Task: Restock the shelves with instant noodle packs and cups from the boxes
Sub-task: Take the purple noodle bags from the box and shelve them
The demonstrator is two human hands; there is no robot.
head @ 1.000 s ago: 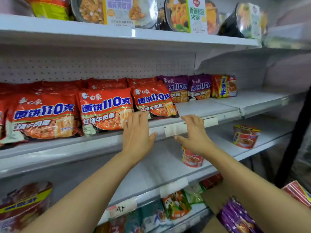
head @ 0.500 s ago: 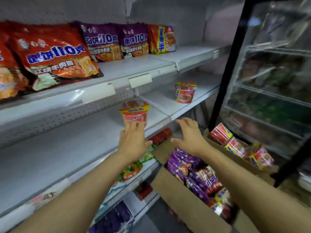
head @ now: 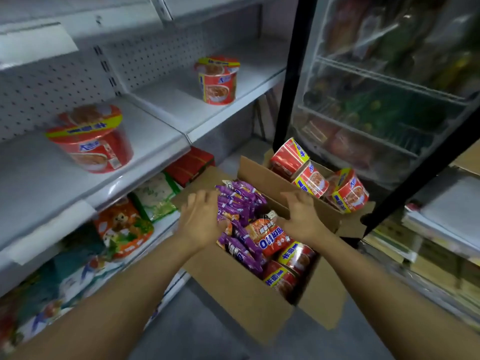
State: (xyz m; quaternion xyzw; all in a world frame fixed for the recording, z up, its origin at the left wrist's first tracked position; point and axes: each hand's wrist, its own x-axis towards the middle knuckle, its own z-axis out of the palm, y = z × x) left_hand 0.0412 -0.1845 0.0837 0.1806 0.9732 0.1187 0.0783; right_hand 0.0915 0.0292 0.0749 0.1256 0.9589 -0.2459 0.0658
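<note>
A glass-door fridge (head: 389, 100) stands right of the white shelves (head: 161, 141), where two red noodle cups (head: 91, 141) sit near the front edge. On the floor, an open cardboard box (head: 233, 289) holds purple noodle packs (head: 239, 203) and red cups. The left hand (head: 202, 219) and right hand (head: 302, 214) hover over it, fingers relaxed, holding nothing.

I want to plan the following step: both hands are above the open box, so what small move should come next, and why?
Probably lower both hands and close the fingers on a purple noodle pack. Both hands hover open over the cardboard box holding nothing, the purple packs lie on top between them, and the shelf holds only two cups.
</note>
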